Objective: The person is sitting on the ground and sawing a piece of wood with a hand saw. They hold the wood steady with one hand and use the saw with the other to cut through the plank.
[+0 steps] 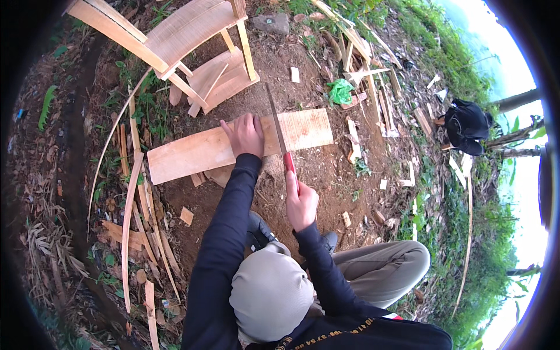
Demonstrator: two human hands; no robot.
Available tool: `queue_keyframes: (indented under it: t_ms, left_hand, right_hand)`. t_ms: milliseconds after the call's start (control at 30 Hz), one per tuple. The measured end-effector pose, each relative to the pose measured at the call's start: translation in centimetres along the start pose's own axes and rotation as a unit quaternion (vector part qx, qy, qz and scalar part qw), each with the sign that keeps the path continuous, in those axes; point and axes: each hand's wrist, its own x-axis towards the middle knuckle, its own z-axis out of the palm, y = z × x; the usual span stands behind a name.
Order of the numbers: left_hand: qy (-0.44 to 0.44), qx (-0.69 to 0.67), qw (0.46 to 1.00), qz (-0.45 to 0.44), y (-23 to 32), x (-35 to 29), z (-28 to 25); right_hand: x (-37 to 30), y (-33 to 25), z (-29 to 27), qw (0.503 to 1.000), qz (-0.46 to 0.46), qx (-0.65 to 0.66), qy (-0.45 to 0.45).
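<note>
A wide, pale wooden board lies crosswise in front of me, raised on a support that is mostly hidden. My left hand presses on its upper face left of the saw, thumb out to the side, fingers bent at the far edge. My right hand is closed round the red handle of a handsaw. The long, narrow blade crosses the board right of its middle, its tip pointing away from me past the far edge. How deep the blade sits in the wood I cannot tell.
A wooden chair-like frame stands at the far left. Long wood strips lie at left, and more offcuts are heaped at far right. A green plastic bag and a black backpack lie to the right.
</note>
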Motion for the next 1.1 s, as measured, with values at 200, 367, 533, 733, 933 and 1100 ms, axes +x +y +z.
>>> queue_keyframes:
  t_ms: [200, 367, 533, 733, 933, 1100]
  left_hand:
    - [0.004, -0.002, 1.0, -0.013, -0.6, -0.1, 0.3]
    - [-0.037, 0.026, 0.997, -0.066, 0.4, 0.3, -0.1]
    - [0.041, -0.022, 0.998, 0.03, -1.1, -0.5, 1.2]
    - [0.012, 0.015, 0.998, -0.052, -0.5, -0.3, 1.1]
    - [0.02, 0.003, 0.998, -0.054, -0.1, -0.5, 1.1]
    - [0.008, -0.008, 0.999, -0.045, -1.4, -0.3, 0.5]
  right_hand:
    - [-3.2, 0.3, -1.2, 0.999, 0.041, 0.02, -0.027]
    - [-2.4, 0.1, -0.3, 0.999, -0.023, -0.026, 0.024]
    - [-3.3, 2.0, -1.6, 0.999, 0.024, 0.009, -0.025]
    - [-1.8, 0.7, 0.1, 0.998, -0.054, -0.029, 0.022]
    - [-3.6, 1.3, -2.4, 0.999, -0.022, -0.031, -0.021]
    - [-1.9, 0.5, -3.3, 0.997, -0.043, -0.034, -0.049]
